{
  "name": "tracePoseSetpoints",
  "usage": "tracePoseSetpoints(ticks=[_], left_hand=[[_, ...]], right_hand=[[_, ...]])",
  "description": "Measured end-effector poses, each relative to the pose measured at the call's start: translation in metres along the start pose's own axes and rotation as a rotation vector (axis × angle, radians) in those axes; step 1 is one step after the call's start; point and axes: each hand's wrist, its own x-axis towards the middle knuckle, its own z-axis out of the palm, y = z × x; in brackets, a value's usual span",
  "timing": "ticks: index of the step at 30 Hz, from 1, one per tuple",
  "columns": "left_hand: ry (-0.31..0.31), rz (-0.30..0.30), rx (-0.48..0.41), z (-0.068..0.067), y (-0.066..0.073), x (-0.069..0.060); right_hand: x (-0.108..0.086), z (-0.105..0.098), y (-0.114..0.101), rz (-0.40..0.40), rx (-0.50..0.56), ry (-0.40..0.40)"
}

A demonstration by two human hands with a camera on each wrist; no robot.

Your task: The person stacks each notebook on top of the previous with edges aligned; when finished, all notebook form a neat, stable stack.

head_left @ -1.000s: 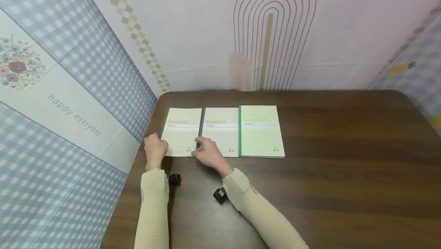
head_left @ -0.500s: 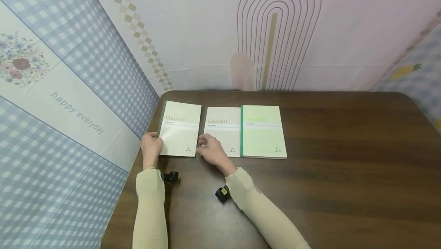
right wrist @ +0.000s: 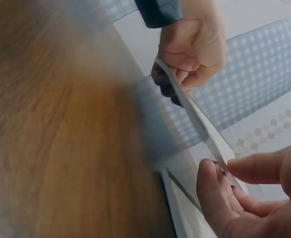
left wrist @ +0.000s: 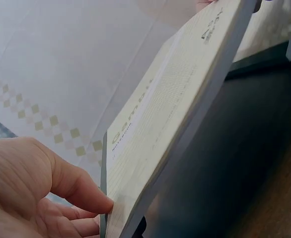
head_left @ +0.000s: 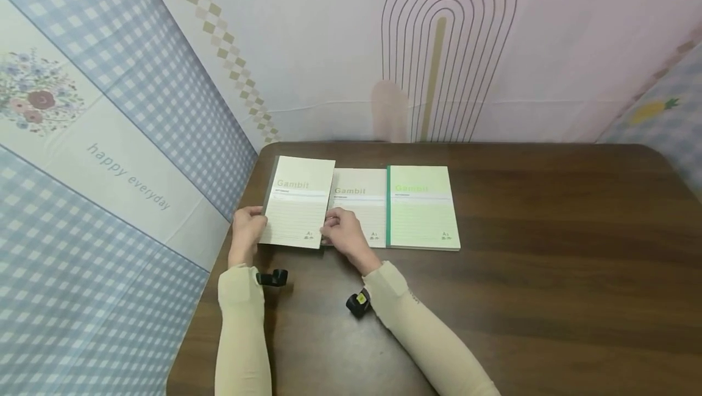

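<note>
A cream notebook point(head_left: 298, 204) with a grey spine, marked "Gambit", is raised off the table between both hands. My left hand point(head_left: 247, 234) pinches its spine edge near the lower corner; in the left wrist view the thumb point(left wrist: 93, 196) lies on the cover. At the lower part of the opposite edge, my right hand point(head_left: 347, 234) pinches it between thumb and fingers, as the right wrist view shows. The raised notebook overlaps the left side of a second pale notebook point(head_left: 364, 201), which lies flat. Right of that one sits a light green notebook point(head_left: 423, 210) with a green spine.
The notebooks are at the back left of a dark brown wooden table point(head_left: 548, 250). A printed cloth point(head_left: 323, 49) hangs behind it, and a blue checked cloth point(head_left: 109, 213) along its left side. A small black camera is strapped at each wrist.
The leftmost notebook, flat a second ago, has been lifted by both hands and shifted to the right over the middle notebook's edge. The other two notebooks have stayed in place.
</note>
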Motion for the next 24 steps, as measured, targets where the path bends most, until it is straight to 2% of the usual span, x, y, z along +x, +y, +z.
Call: tracePoseSetpoints(ticks=[8,14,24], left_hand=[[-0.059,0.031,0.015,0.002,0.0,-0.001],[-0.135,0.06,-0.048,0.006,0.006,0.0],[-0.2,0.055,-0.023,0.012,0.005,0.001]], right_hand=[[0.0,-0.008,-0.001,0.027,0.049,0.045],[0.002,-0.018,-0.001,0.031,0.064,0.068],[-0.001,-0.031,-0.003,0.034,0.008,0.068]])
